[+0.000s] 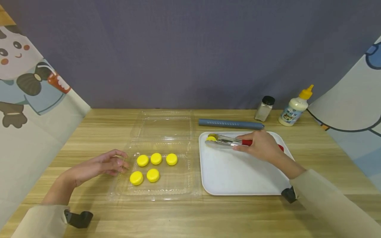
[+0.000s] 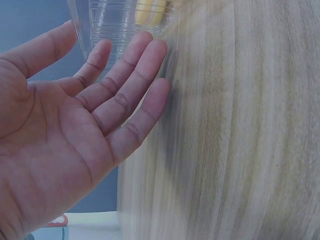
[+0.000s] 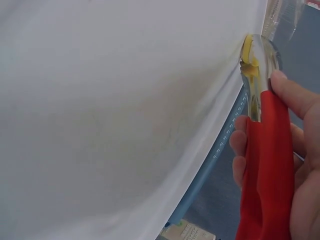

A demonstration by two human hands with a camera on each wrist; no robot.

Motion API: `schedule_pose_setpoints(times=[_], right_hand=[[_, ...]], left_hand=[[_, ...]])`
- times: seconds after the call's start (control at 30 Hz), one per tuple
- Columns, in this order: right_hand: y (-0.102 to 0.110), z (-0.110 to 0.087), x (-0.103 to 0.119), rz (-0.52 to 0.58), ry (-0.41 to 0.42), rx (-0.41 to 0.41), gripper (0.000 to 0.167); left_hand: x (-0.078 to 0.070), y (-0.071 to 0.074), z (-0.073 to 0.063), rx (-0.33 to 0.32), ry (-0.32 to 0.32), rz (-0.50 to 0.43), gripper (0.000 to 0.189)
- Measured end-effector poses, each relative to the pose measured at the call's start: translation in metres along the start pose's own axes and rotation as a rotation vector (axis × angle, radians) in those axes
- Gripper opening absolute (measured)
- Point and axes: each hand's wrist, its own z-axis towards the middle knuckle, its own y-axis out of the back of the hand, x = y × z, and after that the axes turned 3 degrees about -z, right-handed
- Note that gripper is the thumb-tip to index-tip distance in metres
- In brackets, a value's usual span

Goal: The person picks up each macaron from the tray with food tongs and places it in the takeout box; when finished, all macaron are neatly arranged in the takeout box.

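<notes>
My right hand (image 1: 262, 146) grips red-handled metal tongs (image 3: 270, 150) over the white tray (image 1: 241, 178). Between the tongs' tips, near the tray's far left corner, is a round yellow piece (image 1: 211, 138); in the right wrist view the metal tips partly cover it. My left hand (image 1: 102, 165) is beside the left edge of the clear plastic box (image 1: 178, 195), fingers loosely extended, holding nothing; whether the fingertips touch the box is hard to tell. Several yellow round pieces (image 1: 153, 175) lie inside the box, in two rows. The box's lid (image 1: 166, 125) lies folded back behind it.
A blue-grey stick-like package (image 1: 230, 124) lies behind the tray. Further right stand a black-capped jar (image 1: 264, 109) and a bottle with a yellow nozzle (image 1: 294, 109). A dark partition (image 1: 190, 56) rises at the table's back edge.
</notes>
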Motion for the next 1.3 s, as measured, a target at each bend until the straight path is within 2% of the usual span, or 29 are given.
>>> schedule_pose_setpoints(times=[0.23,0.6,0.97,1.3], right_hand=[[0.004,-0.003,0.002,-0.017,0.024,-0.024,0.044],[0.023,-0.009,0.012,-0.041,0.071,-0.055,0.045],[0.039,-0.015,0.044,-0.023,0.16,-0.061,0.041],[0.037,-0.013,0.074,-0.003,0.245,-0.027,0.04]], left_hand=[[0.0,-0.001,-0.001,0.001,-0.002,-0.003,0.046],[0.0,0.0,-0.001,0.004,-0.007,-0.018,0.048],[0.0,0.001,-0.001,0.002,-0.001,-0.02,0.048],[-0.001,0.0,0.0,0.002,0.013,-0.014,0.049]])
